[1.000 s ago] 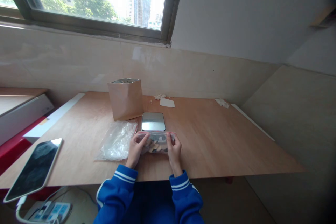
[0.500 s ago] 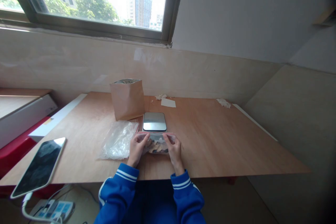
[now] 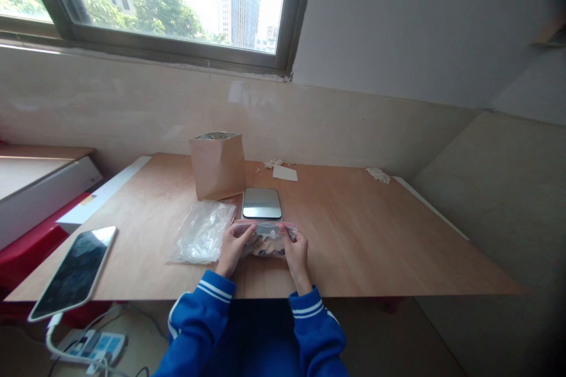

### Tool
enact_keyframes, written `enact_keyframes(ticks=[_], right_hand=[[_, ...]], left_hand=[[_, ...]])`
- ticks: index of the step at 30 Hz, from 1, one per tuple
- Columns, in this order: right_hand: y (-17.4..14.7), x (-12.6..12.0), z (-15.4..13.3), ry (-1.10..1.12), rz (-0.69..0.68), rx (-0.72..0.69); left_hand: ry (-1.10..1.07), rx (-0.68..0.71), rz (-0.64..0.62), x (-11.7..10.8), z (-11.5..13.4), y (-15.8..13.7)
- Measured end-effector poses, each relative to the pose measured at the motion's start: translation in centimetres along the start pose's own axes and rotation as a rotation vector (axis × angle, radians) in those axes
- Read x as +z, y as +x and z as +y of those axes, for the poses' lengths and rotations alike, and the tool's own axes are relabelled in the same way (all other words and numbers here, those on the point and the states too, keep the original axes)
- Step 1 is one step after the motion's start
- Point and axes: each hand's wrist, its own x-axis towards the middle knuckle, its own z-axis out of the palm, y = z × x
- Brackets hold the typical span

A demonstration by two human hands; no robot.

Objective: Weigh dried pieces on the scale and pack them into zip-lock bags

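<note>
the left hand (image 3: 233,248) and the right hand (image 3: 295,253) both rest on the near middle of the wooden table (image 3: 375,235), each pinching one end of a small clear zip bag (image 3: 265,240) that lies flat between them. the left thumb and fingers grip the bag's left end near its pink seal strip, the right fingers grip the right end — both hands are closed on the bag, not slack. pale and dark bits show through the plastic, too small to tell what they are. blue sleeves with white stripes run back from both wrists over the table's near edge.

just left of the left hand lies a stack of empty clear plastic bags (image 3: 201,233), crumpled and shiny, touching or nearly touching the hand. directly behind the zip bag sits a small kitchen scale (image 3: 262,203) with a bare reflective top. behind and left of the scale stands a brown paper pouch (image 3: 218,165), upright and open at the top, with a silvery lining.

farther back — near the tiled wall — lie a white slip of paper (image 3: 285,173) and some pale scraps (image 3: 377,174). at the near left a smartphone (image 3: 74,271) with a dark screen overhangs the table's corner, with a white cable below it.
</note>
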Motion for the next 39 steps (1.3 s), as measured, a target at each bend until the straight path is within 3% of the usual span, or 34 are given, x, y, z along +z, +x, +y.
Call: enact_keyframes(ticks=[7, 11, 16, 19, 22, 25, 33, 39], right_hand=[[-0.4, 0.9, -0.6, -0.019, 0.058, 0.039], [-0.3, 0.5, -0.8, -0.058, -0.006, 0.016], [0.4, -0.9, -3.3, -0.44, 0.007, -0.336], [0.5, -0.7, -5.8, -0.752, -0.21, -0.462], [0.4, 0.3, -7.7, -0.868, -0.46, -0.424], [0.6, 1.2, -8.4, -0.904, -0.542, -0.383], [0.8, 1.9, -7.5, -1.046, -0.506, -0.405], [0.5, 1.2, -7.6, -0.97, -0.49, -0.415]], left_hand=[[-0.019, -0.03, 0.01, 0.4, 0.1, -0.1], [-0.061, -0.047, -0.036, 0.3, -0.2, -0.1], [-0.017, 0.003, -0.124, 0.2, -0.2, -0.3], [-0.004, 0.006, -0.148, 0.2, -0.2, -0.4], [0.002, 0.024, -0.165, 0.2, -0.2, -0.4], [0.052, 0.089, -0.165, 0.1, -0.3, -0.4], [0.037, 0.105, -0.147, 0.1, -0.7, -0.4], [0.051, 0.124, -0.139, -0.2, -0.4, -0.3]])
